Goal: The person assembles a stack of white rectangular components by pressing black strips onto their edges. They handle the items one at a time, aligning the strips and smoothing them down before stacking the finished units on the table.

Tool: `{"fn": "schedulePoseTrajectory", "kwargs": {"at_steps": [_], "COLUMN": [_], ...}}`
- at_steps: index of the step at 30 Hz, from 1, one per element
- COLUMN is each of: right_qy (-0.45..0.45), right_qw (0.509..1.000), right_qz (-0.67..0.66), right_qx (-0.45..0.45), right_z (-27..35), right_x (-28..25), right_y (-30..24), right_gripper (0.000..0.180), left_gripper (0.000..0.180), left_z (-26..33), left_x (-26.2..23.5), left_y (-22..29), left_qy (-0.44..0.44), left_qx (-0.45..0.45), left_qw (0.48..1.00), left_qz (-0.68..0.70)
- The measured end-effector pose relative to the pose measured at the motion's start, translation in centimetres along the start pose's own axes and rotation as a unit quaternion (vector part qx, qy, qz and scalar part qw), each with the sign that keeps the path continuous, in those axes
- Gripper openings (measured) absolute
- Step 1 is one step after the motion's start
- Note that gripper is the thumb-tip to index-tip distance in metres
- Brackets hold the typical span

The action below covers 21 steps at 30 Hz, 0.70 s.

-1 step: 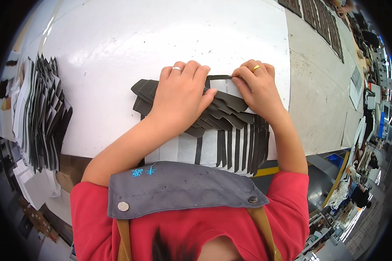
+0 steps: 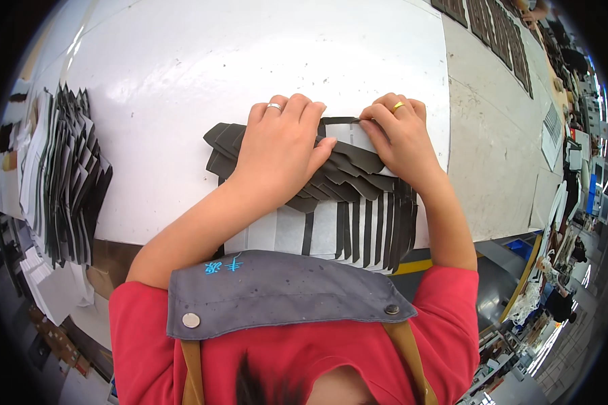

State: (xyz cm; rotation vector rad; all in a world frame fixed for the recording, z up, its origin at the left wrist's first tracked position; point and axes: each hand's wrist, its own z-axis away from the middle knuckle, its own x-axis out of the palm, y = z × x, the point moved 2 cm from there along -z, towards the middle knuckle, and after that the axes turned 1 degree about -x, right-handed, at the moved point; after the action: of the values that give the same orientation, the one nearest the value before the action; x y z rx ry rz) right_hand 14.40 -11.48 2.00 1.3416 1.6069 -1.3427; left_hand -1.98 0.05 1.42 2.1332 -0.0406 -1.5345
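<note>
A layered stack of white panels [image 2: 288,231] with dark edging lies on the table in front of me. Across its upper part fan several dark grey fabric-like flaps [image 2: 348,181]. My left hand [image 2: 280,152], a silver ring on one finger, is curled over these flaps; its thumb rests on top and its fingertips are partly hidden beyond them. At the stack's far edge, my right hand [image 2: 400,135], with a gold ring, pinches a narrow dark edge strip [image 2: 341,121] between thumb and fingers. The strip's right end is covered by that hand.
On the left stands a tall pile of black-and-white layered pieces [image 2: 64,175]. White sheets [image 2: 51,290] lie below it. Long dark pieces [image 2: 493,34] lie on the white table [image 2: 182,74] at the far right. Shelves and cluttered goods line the right side.
</note>
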Motion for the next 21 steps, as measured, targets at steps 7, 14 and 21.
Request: {"fn": "schedulePoseTrajectory", "kwargs": {"at_steps": [7, 14, 21], "right_qy": [0.016, -0.056, -0.109], "right_qw": [1.000, 0.973, 0.972], "right_qz": [0.007, -0.209, -0.189], "right_qx": [-0.011, 0.084, 0.090], "right_z": [0.3, 0.7, -0.6], "right_x": [-0.8, -3.7, -0.9], "right_y": [-0.5, -1.1, 2.0], "right_gripper": [0.003, 0.007, 0.019], "left_gripper": [0.032, 0.017, 0.015], "left_z": [-0.2, -0.4, -0.9], "left_x": [0.2, -0.8, -0.8], "left_y": [0.0, 1.1, 1.2], "left_qy": [-0.001, -0.069, -0.088], "left_qx": [0.014, 0.051, 0.006], "left_qw": [1.000, 0.981, 0.968], "left_qz": [0.025, 0.177, 0.236]}}
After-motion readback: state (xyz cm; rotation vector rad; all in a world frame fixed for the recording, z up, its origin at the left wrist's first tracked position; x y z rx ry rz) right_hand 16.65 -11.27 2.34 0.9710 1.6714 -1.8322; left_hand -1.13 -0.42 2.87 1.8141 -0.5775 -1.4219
